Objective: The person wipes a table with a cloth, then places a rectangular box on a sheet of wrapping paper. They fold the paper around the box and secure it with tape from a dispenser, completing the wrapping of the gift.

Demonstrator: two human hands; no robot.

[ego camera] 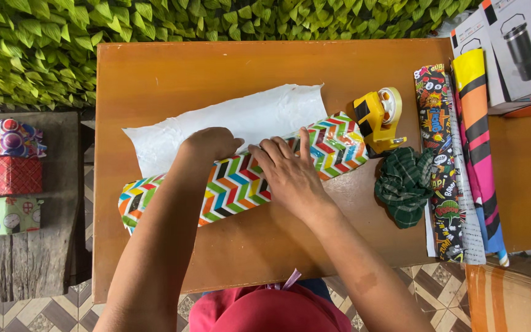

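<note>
While both hands are pressing down on it, a long package wrapped in chevron-striped gift paper [241, 178] is lying diagonally across the middle of the wooden table [155, 74], low end at left, high end toward the right. Left hand [209, 144] is curled w/ knuckles up, resting on the package's upper edge where the paper's white underside [241, 117] is spreading out behind it. Right hand [284, 169] is lying flat, fingers [271, 150] spread & pointing up-left, palm on the package just beside the left hand; the two are nearly touching, neither clamped round anything.

Just off the package's right end a yellow tape dispenser [379, 120] is sitting, approx. touching the wrap. Below it a crumpled dark green checked cloth [404, 184] is lying, near the right forearm. Further right, rolls of gift wrap are lying along the table edge: a comic-print roll [440, 166] & an orange-pink-yellow roll [477, 141]. Top right, a box picturing a tumbler [520, 43] is sitting. At far left, off the table, three wrapped gift boxes [4, 175] are stacked on a wooden bench [62, 184].
</note>
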